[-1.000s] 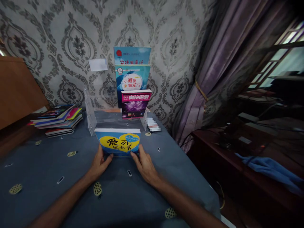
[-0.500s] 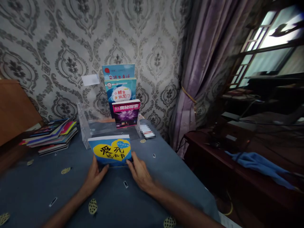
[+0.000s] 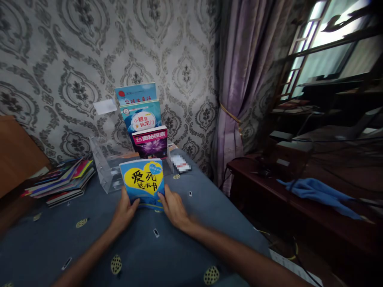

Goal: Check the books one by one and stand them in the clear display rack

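Note:
A blue book (image 3: 143, 183) with a yellow heart on its cover is held up in front of me, tilted toward upright. My left hand (image 3: 124, 211) grips its lower left edge, thumb on the cover. On the lower right edge, my right hand (image 3: 174, 204) is closed the same way. Just behind it stands a clear tiered book rack (image 3: 103, 167). Its right side bears a purple-and-pink book (image 3: 150, 144), a teal book (image 3: 142, 117) and a light-blue book (image 3: 136, 91), each higher than the one in front. The blue book hides part of the rack's front.
A stack of books (image 3: 62, 179) lies left of the rack. Right of the rack is a blurred-out white item (image 3: 180, 163). A patterned cloth (image 3: 89, 247) covers the table. A dark red side table (image 3: 269, 191) with a blue cloth (image 3: 317, 193) stands to the right.
The blue book has been raised from a flatter tilt to nearly upright, so more of its cover shows. Both hands keep their hold. The view has turned slightly right.

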`<state>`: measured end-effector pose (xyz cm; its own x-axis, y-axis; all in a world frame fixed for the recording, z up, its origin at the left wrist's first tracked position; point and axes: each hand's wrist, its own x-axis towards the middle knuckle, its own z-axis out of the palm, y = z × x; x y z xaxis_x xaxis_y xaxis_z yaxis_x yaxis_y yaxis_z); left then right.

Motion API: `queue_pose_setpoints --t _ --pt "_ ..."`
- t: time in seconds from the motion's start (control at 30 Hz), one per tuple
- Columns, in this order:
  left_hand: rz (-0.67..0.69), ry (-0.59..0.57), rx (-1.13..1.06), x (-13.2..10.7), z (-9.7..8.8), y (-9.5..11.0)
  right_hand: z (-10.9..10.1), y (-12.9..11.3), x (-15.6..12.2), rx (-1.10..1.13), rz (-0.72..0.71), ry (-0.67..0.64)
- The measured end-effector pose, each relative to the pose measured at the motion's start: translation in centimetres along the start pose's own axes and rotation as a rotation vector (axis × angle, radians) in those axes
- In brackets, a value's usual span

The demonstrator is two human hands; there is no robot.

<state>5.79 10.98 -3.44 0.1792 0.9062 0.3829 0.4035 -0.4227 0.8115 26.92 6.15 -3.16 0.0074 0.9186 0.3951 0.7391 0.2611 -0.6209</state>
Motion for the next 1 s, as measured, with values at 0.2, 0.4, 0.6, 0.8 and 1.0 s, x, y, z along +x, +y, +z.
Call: queue_pose_setpoints --t 0.2,0.4,0.6,0.8,1.0 --pt "-0.026 -0.097 -0.06 3.4 0.5 0.1 -0.9 1.1 1.6 0.019 0.034 0.006" --pt "-0.007 -0.168 -0.144 6.1 0.5 0.7 -2.5 2.4 4.2 0.08 -0.041 0.046" --pt "-0.039 -0.205 -0.273 8.6 0.8 3.0 -4.7 3.1 8.4 0.081 -0.107 0.056" --pt "-0.052 -0.216 -0.321 10.3 0.6 4.9 -6.1 3.7 12.6 0.094 -0.165 0.047" --pt "0.167 -0.079 -0.178 13.7 0.9 6.5 -7.3 3.6 16.5 0.137 -0.241 0.077"
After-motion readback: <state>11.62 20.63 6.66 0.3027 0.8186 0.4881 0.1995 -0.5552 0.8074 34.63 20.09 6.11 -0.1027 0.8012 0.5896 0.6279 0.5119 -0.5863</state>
